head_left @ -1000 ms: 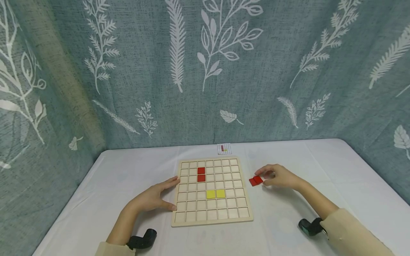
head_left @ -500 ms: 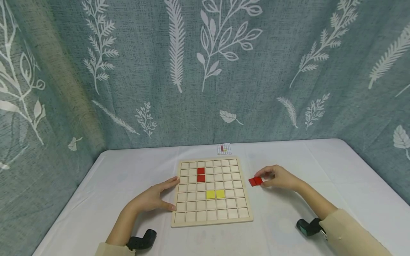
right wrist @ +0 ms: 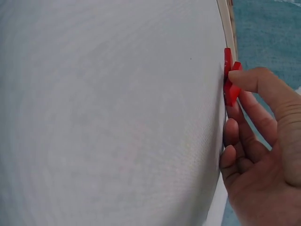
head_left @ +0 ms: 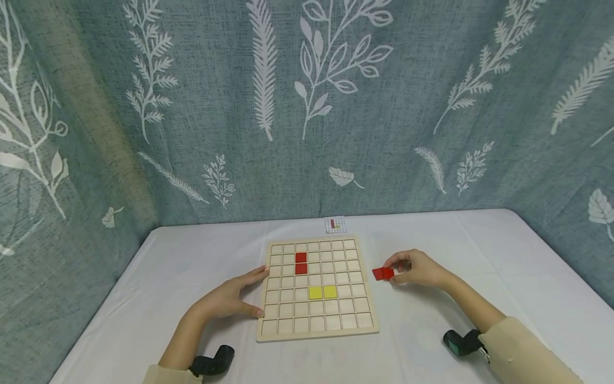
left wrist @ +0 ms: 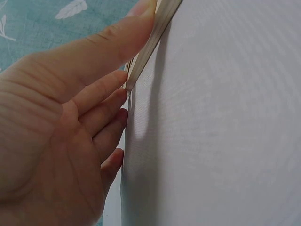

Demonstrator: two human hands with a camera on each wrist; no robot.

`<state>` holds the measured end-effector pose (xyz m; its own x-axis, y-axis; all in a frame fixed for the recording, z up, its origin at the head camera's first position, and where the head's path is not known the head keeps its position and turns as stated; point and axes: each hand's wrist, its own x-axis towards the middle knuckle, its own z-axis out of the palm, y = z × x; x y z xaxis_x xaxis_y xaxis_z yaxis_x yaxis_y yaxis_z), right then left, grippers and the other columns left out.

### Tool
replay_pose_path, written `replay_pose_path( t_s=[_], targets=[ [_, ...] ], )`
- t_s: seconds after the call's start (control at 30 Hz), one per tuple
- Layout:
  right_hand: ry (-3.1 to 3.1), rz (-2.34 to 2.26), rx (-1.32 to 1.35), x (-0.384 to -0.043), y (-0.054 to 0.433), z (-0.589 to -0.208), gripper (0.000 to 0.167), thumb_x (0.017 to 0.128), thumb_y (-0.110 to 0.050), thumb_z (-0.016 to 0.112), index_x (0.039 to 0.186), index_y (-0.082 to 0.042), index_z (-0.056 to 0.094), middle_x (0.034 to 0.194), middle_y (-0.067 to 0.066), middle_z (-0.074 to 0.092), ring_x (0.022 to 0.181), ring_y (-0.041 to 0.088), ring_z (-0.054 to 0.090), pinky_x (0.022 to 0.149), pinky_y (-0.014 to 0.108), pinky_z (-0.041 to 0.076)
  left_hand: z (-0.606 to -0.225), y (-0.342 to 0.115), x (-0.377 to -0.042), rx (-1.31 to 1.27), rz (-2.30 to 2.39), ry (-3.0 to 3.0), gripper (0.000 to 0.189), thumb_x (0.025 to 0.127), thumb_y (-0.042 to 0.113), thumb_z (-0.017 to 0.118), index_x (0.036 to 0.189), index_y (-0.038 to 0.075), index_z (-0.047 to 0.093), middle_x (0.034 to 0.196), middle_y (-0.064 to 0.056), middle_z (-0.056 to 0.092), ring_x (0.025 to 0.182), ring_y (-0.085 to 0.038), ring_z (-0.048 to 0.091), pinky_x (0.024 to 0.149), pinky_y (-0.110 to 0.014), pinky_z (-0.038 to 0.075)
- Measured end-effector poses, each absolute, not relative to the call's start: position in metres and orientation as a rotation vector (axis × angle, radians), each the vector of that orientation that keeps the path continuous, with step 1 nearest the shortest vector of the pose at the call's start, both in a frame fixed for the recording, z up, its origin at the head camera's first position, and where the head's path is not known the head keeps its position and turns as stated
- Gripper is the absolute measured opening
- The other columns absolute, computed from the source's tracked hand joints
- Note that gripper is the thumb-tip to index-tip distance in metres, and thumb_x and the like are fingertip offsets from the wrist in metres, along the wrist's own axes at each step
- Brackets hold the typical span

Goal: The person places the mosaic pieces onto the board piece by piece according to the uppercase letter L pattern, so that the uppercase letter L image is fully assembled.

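Picking up, apparently: right of the grid board point(head_left: 317, 309), the right hand point(head_left: 416, 268) pinches a red tile point(head_left: 387, 274) tilted against a second tile point(head_left: 377, 274) — lifting one alone seems called for; the spread left hand point(head_left: 227, 297) touches the board's left edge.

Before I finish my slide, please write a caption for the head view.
Left grip touches a gridded board; right grip pinches a red tile beside it.

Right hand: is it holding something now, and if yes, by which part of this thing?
Yes: the right hand holds a red tile, pinched by its edges between the fingers.
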<state>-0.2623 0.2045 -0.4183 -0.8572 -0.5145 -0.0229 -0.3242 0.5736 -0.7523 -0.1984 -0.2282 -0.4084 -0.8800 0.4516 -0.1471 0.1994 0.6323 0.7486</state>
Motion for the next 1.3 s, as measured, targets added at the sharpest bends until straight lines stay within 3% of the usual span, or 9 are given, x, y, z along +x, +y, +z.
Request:
replay_pose_path(
  t_s=[0.37,0.9,1.3],
  targets=[
    [2.498,-1.235,-0.736,-0.264,0.208,-0.410,0.026,0.075,-0.009,0.072,0.099,0.000,0.067,0.082,0.004,0.064,0.071,0.009,0.055,0.065,0.022,0.050,-0.411,-0.229,-0.198,0.508,1.119,2.528,0.093,0.065,0.029,0.082,0.142,0.003,0.035,0.152,-0.016,0.020,0.138,-0.042,0.013,0.106,-0.062,0.013],
    [2.439,-1.301,-0.763,-0.264,0.200,-0.409,0.029,0.076,-0.010,0.071,0.101,0.003,0.067,0.073,0.000,0.060,0.063,0.006,0.050,0.057,0.021,0.045,-0.411,-0.230,-0.198,0.524,1.118,2.530,0.093,0.065,0.030,0.082,0.141,0.003,0.035,0.151,-0.017,0.021,0.138,-0.042,0.013,0.106,-0.062,0.014],
    [2.470,-1.261,-0.862,-0.260,0.173,-0.399,0.026,0.075,-0.013,0.073,0.099,-0.003,0.070,0.071,-0.001,0.061,0.064,0.007,0.051,0.062,0.023,0.047,-0.411,-0.230,-0.199,0.556,1.101,2.554,0.093,0.065,0.035,0.081,0.141,0.005,0.037,0.150,-0.018,0.022,0.136,-0.044,0.016,0.105,-0.064,0.015]
  ],
)
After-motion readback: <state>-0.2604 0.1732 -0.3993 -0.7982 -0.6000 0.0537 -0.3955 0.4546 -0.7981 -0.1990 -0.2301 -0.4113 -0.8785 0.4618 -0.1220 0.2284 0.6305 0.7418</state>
